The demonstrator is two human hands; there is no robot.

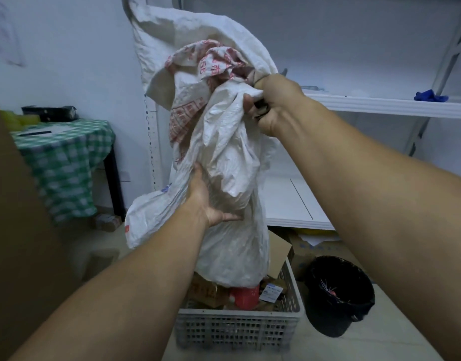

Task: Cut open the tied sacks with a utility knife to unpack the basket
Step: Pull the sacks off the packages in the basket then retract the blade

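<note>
Furthest left stood a table under a green checked cloth (pixel 67 162), and next to it our left hand (pixel 211 201) was pressed open-palmed against the belly of the white woven sack (pixel 232 157), bracing rather than clutching it. The sack hung with its long axis upright over the grey plastic basket (pixel 237 332), its bottom just above the boxes there. To the right, our right hand (pixel 276 105) was clenched on the bunched neck together with something dark, possibly the knife, so the upper hand seemed nearer any cut.
</note>
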